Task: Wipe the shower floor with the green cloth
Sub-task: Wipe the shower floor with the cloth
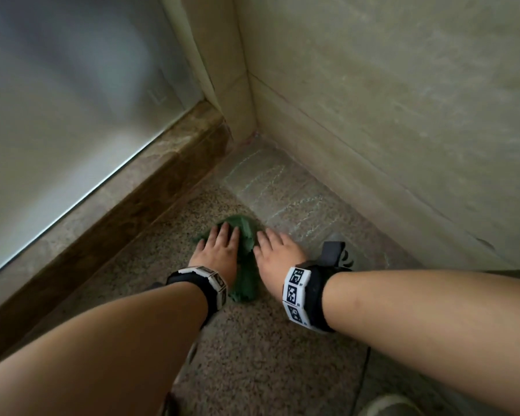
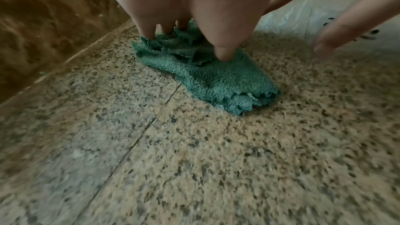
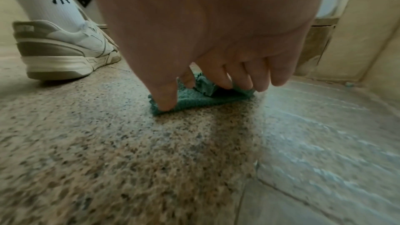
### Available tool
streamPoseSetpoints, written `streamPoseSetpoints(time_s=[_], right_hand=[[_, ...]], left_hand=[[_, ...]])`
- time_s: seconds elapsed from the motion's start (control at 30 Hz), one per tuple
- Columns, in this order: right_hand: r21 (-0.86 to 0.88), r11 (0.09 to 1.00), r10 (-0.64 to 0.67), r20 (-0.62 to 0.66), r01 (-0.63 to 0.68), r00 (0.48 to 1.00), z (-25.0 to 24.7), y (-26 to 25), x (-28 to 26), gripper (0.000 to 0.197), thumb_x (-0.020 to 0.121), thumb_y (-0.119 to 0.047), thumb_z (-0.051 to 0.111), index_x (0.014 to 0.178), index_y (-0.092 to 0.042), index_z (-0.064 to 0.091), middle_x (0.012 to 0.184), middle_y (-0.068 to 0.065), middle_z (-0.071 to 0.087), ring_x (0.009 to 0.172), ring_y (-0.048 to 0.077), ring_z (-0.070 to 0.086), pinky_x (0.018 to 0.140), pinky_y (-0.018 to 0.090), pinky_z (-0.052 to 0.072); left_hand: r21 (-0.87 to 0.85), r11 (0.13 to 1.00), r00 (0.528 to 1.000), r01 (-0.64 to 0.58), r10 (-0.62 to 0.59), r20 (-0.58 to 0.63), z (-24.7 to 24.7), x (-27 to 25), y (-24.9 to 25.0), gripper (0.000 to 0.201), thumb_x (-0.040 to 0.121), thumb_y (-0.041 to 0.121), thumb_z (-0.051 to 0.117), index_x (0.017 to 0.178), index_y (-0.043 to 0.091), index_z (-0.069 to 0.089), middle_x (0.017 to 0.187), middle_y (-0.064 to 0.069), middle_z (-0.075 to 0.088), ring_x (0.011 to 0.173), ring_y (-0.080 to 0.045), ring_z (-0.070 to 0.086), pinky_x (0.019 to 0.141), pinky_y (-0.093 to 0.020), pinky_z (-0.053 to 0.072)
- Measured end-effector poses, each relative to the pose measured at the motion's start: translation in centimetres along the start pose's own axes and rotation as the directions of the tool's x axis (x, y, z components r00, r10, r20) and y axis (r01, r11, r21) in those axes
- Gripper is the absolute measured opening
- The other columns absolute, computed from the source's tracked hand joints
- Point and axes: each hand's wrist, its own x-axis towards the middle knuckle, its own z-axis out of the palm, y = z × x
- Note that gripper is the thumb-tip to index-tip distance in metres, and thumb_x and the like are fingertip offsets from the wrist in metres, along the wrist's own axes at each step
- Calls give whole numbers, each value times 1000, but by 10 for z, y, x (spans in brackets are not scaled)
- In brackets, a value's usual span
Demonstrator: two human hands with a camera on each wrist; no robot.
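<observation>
A crumpled green cloth (image 1: 246, 235) lies on the speckled granite shower floor (image 1: 252, 355) near the corner. My left hand (image 1: 221, 240) lies flat on the cloth, and the left wrist view shows its fingers and thumb (image 2: 223, 52) pressing down into the folds of the cloth (image 2: 216, 78). My right hand (image 1: 269, 244) rests beside it on the cloth's right edge. In the right wrist view its thumb (image 3: 164, 102) presses a corner of the cloth (image 3: 194, 98), with the other fingers bent over it. The part of the cloth under the left palm is hidden.
A pale streaky wet patch (image 1: 282, 190) covers the floor toward the corner. Beige tiled walls (image 1: 388, 115) close in on the right and back. A brown stone curb (image 1: 132, 187) with a glass panel (image 1: 57, 100) runs along the left. A white sneaker (image 3: 65, 49) stands behind.
</observation>
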Motion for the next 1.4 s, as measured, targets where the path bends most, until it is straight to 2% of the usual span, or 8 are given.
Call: streamPoseSetpoints(time_s=[0.23,0.37,0.5,0.6,0.83,1.07,1.2,1.4], right_hand=[[-23,999,-22,38,23,999,1,0,13,51,107,-21,16,156,-7,14,163,20,2,150,37,2,120,51,4],[-33,998,52,104,-49,993,-13,-4,22,53,107,-20,18,155,-1,5,162,22,0,149,40,2,118,53,5],[-5,998,64,81,-64,995,-18,0,28,54,107,-19,18,154,3,2,162,24,2,149,40,4,118,52,7],[4,999,49,54,-49,997,-14,7,29,53,107,-19,20,154,2,5,161,26,3,149,41,6,119,50,8],[150,989,11,-6,-10,1000,21,7,16,54,106,-23,20,155,-4,9,163,21,3,150,36,2,120,48,7],[152,988,-20,-15,22,1000,14,10,7,77,101,-32,44,157,-7,-3,163,17,-8,150,32,-7,122,44,2],[129,991,24,26,-27,999,22,7,11,109,88,-48,65,155,-10,-13,162,13,-19,150,32,-14,121,44,-3],[136,987,68,110,-82,992,16,0,15,116,84,-54,67,154,-11,-15,160,13,-26,148,32,-19,122,46,-4]], left_hand=[[80,997,999,9,-12,35,9,-1,3,82,102,37,47,157,24,-11,163,-5,-22,151,-28,-13,123,-45,7],[114,992,999,44,-45,2,11,4,9,78,102,46,42,158,24,-9,162,-9,-23,151,-31,-12,123,-47,7],[141,988,997,59,-53,-50,9,7,17,73,103,47,36,158,22,-5,162,-12,-22,150,-34,-13,122,-47,2],[141,990,999,10,-5,-31,8,13,15,75,103,47,35,158,18,-6,164,-9,-19,151,-30,-15,122,-45,2],[86,992,996,-90,88,32,21,25,-5,92,100,49,46,154,16,-22,157,-4,-36,146,-23,-30,124,-42,-4],[86,972,975,-220,219,21,20,42,-29,92,99,57,39,153,16,-24,144,0,-45,137,-18,-39,118,-38,-14],[115,964,968,-239,246,-50,-11,77,-48,91,99,58,38,154,15,-20,151,-4,-41,145,-24,-31,122,-41,-8],[172,937,936,-305,328,-126,-60,128,-65,94,98,57,43,156,8,-13,159,-14,-29,148,-32,-22,123,-44,-3]])
